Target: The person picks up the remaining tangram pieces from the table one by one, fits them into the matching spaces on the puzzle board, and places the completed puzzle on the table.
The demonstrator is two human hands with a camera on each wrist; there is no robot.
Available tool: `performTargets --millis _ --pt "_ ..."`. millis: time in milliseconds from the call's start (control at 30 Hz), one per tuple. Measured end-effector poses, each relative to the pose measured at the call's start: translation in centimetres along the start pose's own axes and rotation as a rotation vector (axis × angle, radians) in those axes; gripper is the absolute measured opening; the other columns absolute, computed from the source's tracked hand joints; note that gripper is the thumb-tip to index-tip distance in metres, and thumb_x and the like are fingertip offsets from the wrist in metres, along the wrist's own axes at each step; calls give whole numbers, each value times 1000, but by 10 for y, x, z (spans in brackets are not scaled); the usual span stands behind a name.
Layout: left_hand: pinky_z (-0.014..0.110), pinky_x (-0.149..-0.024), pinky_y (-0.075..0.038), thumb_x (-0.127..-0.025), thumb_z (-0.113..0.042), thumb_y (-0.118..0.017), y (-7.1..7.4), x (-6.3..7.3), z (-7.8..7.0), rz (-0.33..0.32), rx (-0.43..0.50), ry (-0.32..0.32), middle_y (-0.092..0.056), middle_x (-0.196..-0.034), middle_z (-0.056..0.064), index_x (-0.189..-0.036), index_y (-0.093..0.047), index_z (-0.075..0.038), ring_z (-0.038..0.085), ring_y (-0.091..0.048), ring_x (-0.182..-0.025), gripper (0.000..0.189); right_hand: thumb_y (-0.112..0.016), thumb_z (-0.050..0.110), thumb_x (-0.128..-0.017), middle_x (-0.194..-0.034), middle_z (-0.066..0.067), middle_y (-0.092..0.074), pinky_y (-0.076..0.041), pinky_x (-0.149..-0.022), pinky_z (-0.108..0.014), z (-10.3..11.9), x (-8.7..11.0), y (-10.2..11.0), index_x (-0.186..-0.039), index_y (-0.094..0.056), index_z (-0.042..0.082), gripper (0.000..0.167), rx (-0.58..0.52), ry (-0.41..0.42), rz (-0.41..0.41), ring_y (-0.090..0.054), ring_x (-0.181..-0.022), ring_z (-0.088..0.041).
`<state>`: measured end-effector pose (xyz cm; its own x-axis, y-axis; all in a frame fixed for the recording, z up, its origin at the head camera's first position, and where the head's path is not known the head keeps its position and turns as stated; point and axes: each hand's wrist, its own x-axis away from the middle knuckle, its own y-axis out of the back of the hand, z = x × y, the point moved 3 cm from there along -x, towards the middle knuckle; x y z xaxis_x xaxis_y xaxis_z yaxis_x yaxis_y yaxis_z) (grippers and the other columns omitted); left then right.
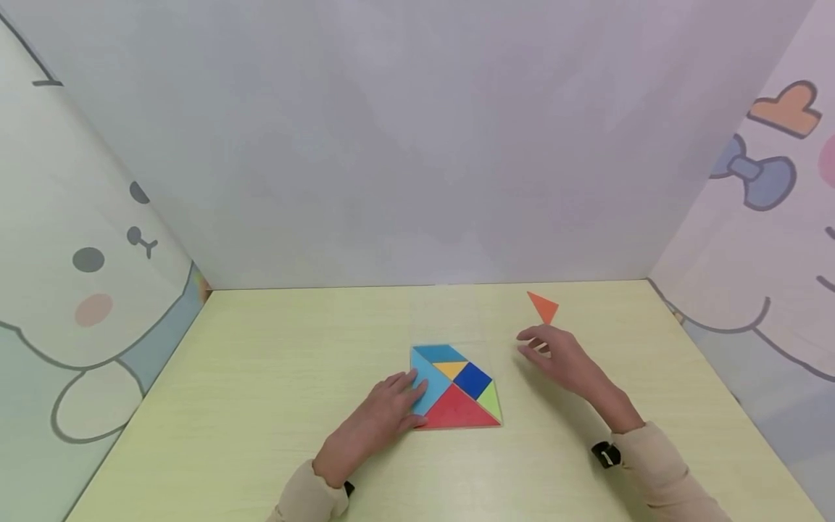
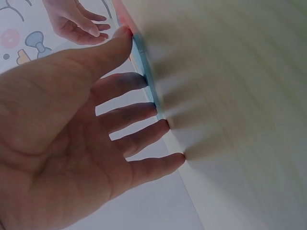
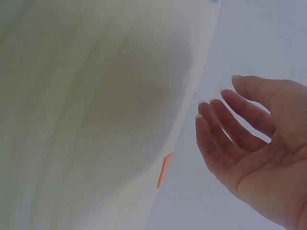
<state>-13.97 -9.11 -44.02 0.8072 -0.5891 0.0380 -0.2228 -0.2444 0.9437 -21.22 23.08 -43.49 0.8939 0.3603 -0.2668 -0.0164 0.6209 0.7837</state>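
Tangram pieces lie fitted together in the middle of the table: a light blue triangle (image 1: 435,391), a red triangle (image 1: 459,410), a blue parallelogram (image 1: 440,353), a yellow triangle (image 1: 451,369), a dark blue square (image 1: 472,380) and a light green triangle (image 1: 491,403). My left hand (image 1: 383,413) rests its fairly straight fingers along their left side, fingertips on the light blue triangle and thumb near the red one's corner. Above the table, my right hand (image 1: 562,360) hangs with loosely bent fingers, holding nothing. Just beyond it lies a separate orange triangle (image 1: 545,306), also seen in the right wrist view.
The pale yellow table (image 1: 293,348) ends at a plain whitish back wall (image 1: 417,145). Side panels with cartoon drawings stand at the left (image 1: 98,217) and right (image 1: 750,239). A dark wrist device (image 1: 607,454) sits at the right cuff.
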Motion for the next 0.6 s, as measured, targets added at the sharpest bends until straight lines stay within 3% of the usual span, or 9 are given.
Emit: performTargets --millis 600 --pt "56 -109 -44 -100 -32 -68 -1 -1 1 -2 -12 0 -48 -153 22 -147 -55 -2 41 -45 -140 58 -72 -1 -94 -107 -24 -72 -60 -77 -49 -24 -5 10 -116 -67 -10 24 3 -34 -114 -72 -90 -37"
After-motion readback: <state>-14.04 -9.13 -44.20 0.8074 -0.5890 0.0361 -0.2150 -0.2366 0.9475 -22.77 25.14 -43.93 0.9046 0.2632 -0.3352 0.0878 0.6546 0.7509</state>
